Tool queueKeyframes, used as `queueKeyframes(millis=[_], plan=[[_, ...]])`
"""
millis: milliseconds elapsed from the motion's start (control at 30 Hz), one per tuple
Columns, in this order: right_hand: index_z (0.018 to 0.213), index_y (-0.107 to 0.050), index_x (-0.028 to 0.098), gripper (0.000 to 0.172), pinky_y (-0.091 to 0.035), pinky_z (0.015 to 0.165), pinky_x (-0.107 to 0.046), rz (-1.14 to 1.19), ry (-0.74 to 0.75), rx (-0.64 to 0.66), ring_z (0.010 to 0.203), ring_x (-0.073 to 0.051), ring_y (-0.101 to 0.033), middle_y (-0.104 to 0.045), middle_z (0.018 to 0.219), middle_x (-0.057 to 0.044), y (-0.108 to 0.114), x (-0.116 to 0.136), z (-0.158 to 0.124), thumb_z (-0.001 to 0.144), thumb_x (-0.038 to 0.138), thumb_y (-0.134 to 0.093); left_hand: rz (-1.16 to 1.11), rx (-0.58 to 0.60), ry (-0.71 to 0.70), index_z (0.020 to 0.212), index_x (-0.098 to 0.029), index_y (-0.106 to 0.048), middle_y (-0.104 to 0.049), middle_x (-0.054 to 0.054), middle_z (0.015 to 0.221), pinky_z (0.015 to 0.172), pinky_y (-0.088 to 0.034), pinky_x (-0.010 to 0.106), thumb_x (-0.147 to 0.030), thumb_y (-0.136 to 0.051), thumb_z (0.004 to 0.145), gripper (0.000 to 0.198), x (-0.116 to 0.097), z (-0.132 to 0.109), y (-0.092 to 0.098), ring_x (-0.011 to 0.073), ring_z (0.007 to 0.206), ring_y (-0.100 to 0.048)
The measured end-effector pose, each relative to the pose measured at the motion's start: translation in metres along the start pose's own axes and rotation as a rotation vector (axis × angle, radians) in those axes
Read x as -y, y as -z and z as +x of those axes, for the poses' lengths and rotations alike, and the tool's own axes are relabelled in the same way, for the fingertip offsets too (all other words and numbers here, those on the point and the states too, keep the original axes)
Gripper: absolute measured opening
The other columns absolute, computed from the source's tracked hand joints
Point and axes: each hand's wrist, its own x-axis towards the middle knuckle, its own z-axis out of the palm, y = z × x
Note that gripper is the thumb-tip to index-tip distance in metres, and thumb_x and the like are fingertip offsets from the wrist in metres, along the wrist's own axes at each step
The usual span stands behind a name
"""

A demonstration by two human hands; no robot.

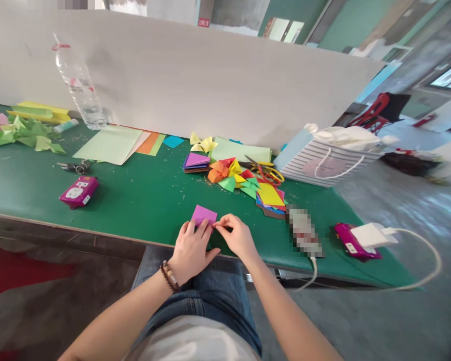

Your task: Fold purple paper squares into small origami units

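Note:
A small square of purple paper (pixel 204 213) lies on the green table near its front edge. My left hand (pixel 192 246) rests on the paper's near side, fingers stretched out and thumb spread away. At the paper's right corner, my right hand (pixel 236 234) pinches the edge between thumb and forefinger. The paper's near part is hidden under my left fingers. Beyond it sits a pile of folded paper pieces (pixel 231 173) in orange, red, yellow and green. A stack of purple and blue squares (pixel 196 161) is just left of that pile.
Scissors (pixel 272 174) with yellow handles, coloured paper squares (pixel 270 194), a phone (pixel 304 231) on a white cable and a striped paper bag (pixel 319 155) stand to the right. Leftward are a pink socket block (pixel 79 191), a key bunch (pixel 75 166) and a plastic bottle (pixel 78 85).

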Motion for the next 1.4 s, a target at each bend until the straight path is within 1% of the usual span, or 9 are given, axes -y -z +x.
queueKeyframes(millis=[533, 700, 867, 967, 1033, 1133, 1233, 1300, 1400], plan=[[0.073, -0.047, 0.025, 0.011, -0.052, 0.075, -0.035, -0.058, -0.025, -0.075, 0.079, -0.022, -0.071, -0.075, 0.081, -0.002, 0.005, -0.008, 0.032, 0.079, 0.03, -0.055, -0.026, -0.002, 0.027, 0.132, -0.016, -0.053, -0.052, 0.008, 0.139, 0.105, -0.035, 0.048, -0.05, -0.055, 0.087, 0.056, 0.0, 0.0, -0.001, 0.0317, 0.124, -0.041], [0.081, -0.055, 0.024, 0.01, -0.052, 0.076, -0.036, -0.045, -0.004, -0.09, 0.08, -0.021, -0.069, -0.074, 0.088, -0.006, 0.007, -0.01, 0.022, 0.082, 0.034, -0.053, -0.023, -0.01, 0.026, 0.135, -0.017, -0.05, -0.049, 0.008, 0.142, 0.107, -0.033, 0.049, -0.05, -0.053, 0.088, 0.057, 0.001, -0.002, -0.004, 0.0332, 0.127, -0.039], [0.092, -0.067, 0.022, 0.022, -0.05, 0.075, -0.039, -0.074, -0.003, -0.096, 0.073, -0.022, -0.061, -0.067, 0.088, -0.008, 0.008, -0.011, 0.028, 0.077, 0.037, -0.061, -0.038, -0.027, 0.031, 0.136, -0.019, -0.049, -0.048, 0.007, 0.143, 0.109, -0.032, 0.049, -0.051, -0.053, 0.088, 0.057, 0.0, -0.003, -0.006, 0.033, 0.129, -0.038], [0.08, -0.069, 0.022, 0.02, -0.05, 0.079, -0.04, -0.05, 0.013, -0.058, 0.077, -0.022, -0.06, -0.065, 0.091, -0.008, 0.003, -0.009, 0.037, 0.069, 0.038, -0.071, -0.079, -0.034, 0.039, 0.136, -0.021, -0.049, -0.047, 0.007, 0.144, 0.108, -0.033, 0.051, -0.049, -0.059, 0.085, 0.059, 0.0, -0.004, -0.004, 0.0333, 0.128, -0.039], [0.072, -0.067, 0.022, 0.019, -0.05, 0.076, -0.04, -0.008, 0.004, -0.016, 0.073, -0.022, -0.06, -0.065, 0.081, -0.006, 0.001, -0.008, 0.044, 0.066, 0.04, -0.073, -0.153, -0.053, 0.024, 0.133, -0.023, -0.051, -0.048, 0.006, 0.143, 0.107, -0.036, 0.051, -0.047, -0.063, 0.082, 0.058, 0.004, 0.0, 0.001, 0.0323, 0.126, -0.041], [0.07, -0.064, 0.021, 0.024, -0.051, 0.064, -0.037, 0.1, -0.026, 0.054, 0.063, -0.019, -0.061, -0.065, 0.067, -0.002, 0.009, -0.007, 0.06, 0.068, 0.044, -0.071, -0.37, -0.173, 0.024, 0.129, -0.024, -0.055, -0.051, 0.006, 0.14, 0.108, -0.036, 0.046, -0.037, -0.061, 0.086, 0.045, 0.021, 0.02, 0.014, 0.0263, 0.126, -0.044], [0.081, -0.067, 0.02, 0.027, -0.053, 0.066, -0.034, 0.212, -0.018, 0.067, 0.069, -0.019, -0.065, -0.07, 0.075, -0.003, 0.025, -0.006, 0.085, 0.07, 0.045, -0.069, -0.748, -0.32, 0.316, 0.133, -0.019, -0.05, -0.052, 0.012, 0.139, 0.109, -0.035, 0.047, -0.023, -0.062, 0.084, 0.051, 0.046, 0.06, 0.025, 0.0264, 0.129, -0.045], [0.082, -0.068, 0.02, 0.028, -0.054, 0.07, -0.035, 0.261, 0.001, 0.054, 0.073, -0.019, -0.067, -0.072, 0.079, -0.003, 0.033, -0.005, 0.103, 0.068, 0.044, -0.072, -1.008, -0.208, 0.45, 0.123, -0.016, -0.059, -0.066, 0.013, 0.117, 0.099, -0.045, 0.046, -0.02, -0.069, 0.077, 0.048, 0.06, 0.091, 0.028, 0.0269, 0.11, -0.06], [0.088, -0.068, 0.019, 0.031, -0.054, 0.074, -0.035, 0.315, 0.025, -0.05, 0.079, -0.02, -0.067, -0.073, 0.084, -0.004, 0.03, -0.007, 0.122, 0.069, 0.044, -0.071, -1.146, -0.092, 0.456, 0.08, -0.012, -0.07, -0.071, 0.008, 0.074, 0.078, -0.055, 0.037, -0.015, -0.072, 0.07, 0.01, 0.07, 0.129, 0.021, 0.021, 0.075, -0.068]])
